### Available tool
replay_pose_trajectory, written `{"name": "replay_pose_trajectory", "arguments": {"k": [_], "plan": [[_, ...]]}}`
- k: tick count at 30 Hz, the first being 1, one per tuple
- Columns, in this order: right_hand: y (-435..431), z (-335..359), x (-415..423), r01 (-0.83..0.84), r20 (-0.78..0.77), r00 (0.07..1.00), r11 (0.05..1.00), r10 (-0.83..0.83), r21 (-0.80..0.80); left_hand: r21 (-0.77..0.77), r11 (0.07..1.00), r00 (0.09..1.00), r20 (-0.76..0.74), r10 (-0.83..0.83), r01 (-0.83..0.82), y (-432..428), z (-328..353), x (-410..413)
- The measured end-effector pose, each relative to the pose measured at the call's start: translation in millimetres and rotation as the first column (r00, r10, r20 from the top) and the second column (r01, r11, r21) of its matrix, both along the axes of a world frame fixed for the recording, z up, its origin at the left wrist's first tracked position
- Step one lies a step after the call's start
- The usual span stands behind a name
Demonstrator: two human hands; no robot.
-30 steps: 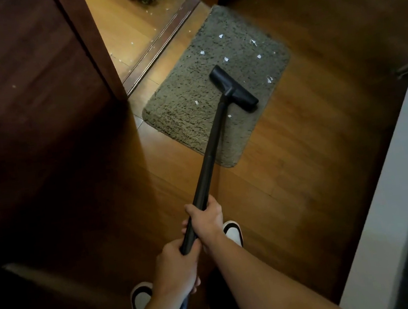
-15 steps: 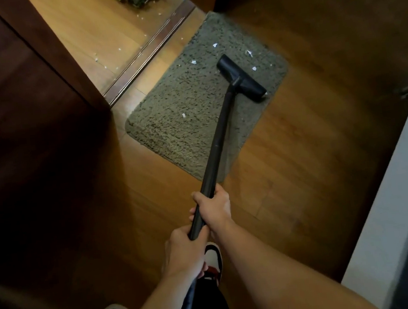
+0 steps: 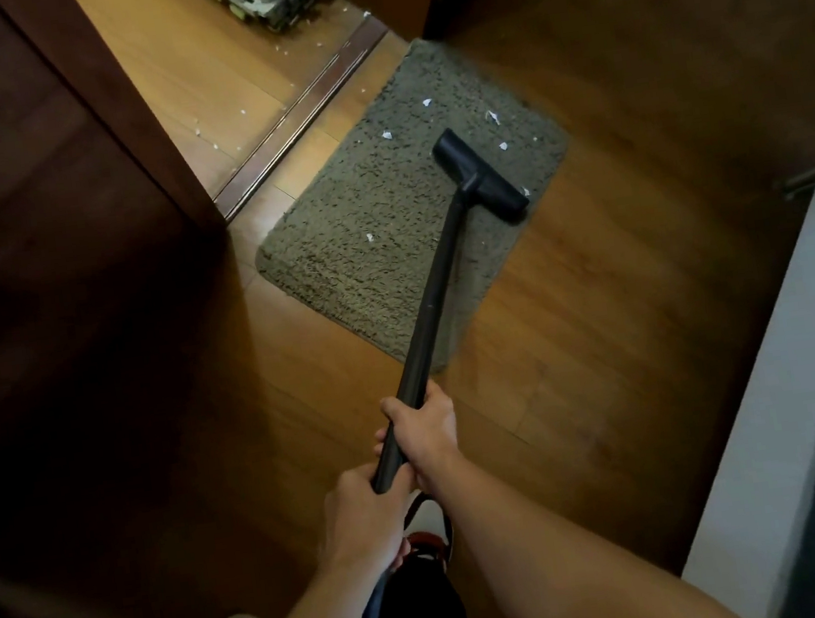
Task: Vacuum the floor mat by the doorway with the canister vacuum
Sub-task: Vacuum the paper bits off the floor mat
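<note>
Floorboards [image 3: 583, 363] of warm brown wood fill most of what I see, with a dark wooden door [image 3: 18, 204] along the left and a pale ledge [image 3: 768, 391] running down the right edge. By the doorway, just short of the threshold strip [image 3: 298, 121], lies the grey-green floor mat [image 3: 373, 220], set at a slant to the boards. The black vacuum wand [image 3: 437, 294] crosses the mat's near right part and rises back toward the hands. I see the right hand [image 3: 424, 428] wrapped round the wand higher up the tube, and the left hand [image 3: 366, 521] gripping it just behind, the two nearly touching. The nozzle [image 3: 479, 177] sits flat on the mat, its right end close to the mat's right border. Small white scraps [image 3: 386, 135] lie scattered on the pile beyond and beside the nozzle, one more lies left of the wand, and a few dot the boards past the threshold strip.
</note>
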State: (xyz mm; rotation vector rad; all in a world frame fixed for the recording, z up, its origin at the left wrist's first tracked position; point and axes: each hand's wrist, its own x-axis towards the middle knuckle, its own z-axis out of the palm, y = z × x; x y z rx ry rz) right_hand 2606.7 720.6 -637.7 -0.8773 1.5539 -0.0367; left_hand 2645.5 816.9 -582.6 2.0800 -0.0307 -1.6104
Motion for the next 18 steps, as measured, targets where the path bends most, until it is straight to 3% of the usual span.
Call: {"name": "replay_pose_trajectory", "arguments": {"k": [18], "plan": [[165,31,44,-0.036,0.034,0.999,0.997,0.034,0.07,0.12,0.991,0.998,0.02,-0.059,0.056,156,36,50]]}}
